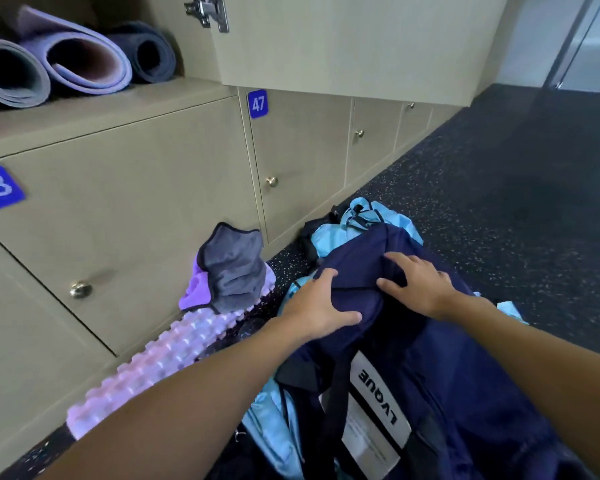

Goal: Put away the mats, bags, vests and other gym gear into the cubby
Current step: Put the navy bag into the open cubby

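Navy bag [413, 358] lies on floor [516, 202], centre-right of frame, long axis running lower right to upper centre. Left hand [321, 308] and right hand [420, 284]: fingers spread, pressing its upper end. White label reads "LVQUE".

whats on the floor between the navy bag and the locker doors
In the head view, a ridged pink foam roller lies along the locker doors, left of the navy bag. A grey and purple cloth is draped over its far end.

Beige numbered locker doors [125, 216], brass knobs [80, 290]; dark speckled rubber floor [499, 188].
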Demonstrator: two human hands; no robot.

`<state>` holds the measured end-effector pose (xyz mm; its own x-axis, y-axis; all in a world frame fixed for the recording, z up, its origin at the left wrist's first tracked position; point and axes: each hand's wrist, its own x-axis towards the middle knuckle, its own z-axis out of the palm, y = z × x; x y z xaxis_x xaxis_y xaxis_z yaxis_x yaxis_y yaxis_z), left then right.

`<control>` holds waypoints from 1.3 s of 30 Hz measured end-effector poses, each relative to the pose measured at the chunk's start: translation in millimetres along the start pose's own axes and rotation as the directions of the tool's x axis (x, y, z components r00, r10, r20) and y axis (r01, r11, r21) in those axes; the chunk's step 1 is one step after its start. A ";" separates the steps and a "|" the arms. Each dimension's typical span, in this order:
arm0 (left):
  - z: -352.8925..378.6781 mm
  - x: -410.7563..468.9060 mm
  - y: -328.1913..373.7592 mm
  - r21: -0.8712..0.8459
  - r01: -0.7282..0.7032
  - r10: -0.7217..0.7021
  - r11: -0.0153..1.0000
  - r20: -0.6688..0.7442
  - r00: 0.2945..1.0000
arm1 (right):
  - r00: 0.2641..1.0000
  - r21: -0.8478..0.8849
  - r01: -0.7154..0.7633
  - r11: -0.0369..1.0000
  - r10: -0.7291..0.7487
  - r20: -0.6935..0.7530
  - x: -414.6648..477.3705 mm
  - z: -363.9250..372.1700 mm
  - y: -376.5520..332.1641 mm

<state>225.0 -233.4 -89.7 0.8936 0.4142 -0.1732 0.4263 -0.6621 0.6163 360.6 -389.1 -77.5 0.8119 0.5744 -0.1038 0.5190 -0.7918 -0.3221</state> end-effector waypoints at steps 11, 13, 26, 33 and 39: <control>-0.5 1.3 -14.7 -0.108 0.050 -0.061 0.993 -0.101 0.993 | 0.980 0.523 -0.168 0.836 0.200 -0.005 15.9 2.0 -21.4; -19.5 1.6 -9.9 -0.128 -0.004 -0.022 0.992 -0.205 0.978 | 0.984 0.583 -0.089 0.808 0.161 -0.071 23.4 -4.5 -32.0; -172.8 -22.1 35.6 -0.619 -0.294 -0.131 0.728 -0.548 0.826 | 0.995 0.806 0.099 0.584 -0.070 -0.072 1.9 -38.7 -70.4; -217.1 -31.5 37.4 -0.664 -0.271 -0.283 0.697 -0.601 0.747 | 0.926 0.881 0.094 0.464 -0.366 0.094 -26.0 -40.7 -117.7; -252.2 -35.4 39.5 -0.676 -0.262 -0.368 0.689 -0.637 0.677 | 0.912 0.801 0.302 0.516 -0.402 -0.085 -45.5 -36.7 -173.1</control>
<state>174.8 -116.7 134.5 0.3587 0.9220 0.1458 -0.0359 -0.1424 0.9892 243.6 -285.8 17.5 0.5539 0.8246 0.1146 0.2993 -0.0688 -0.9517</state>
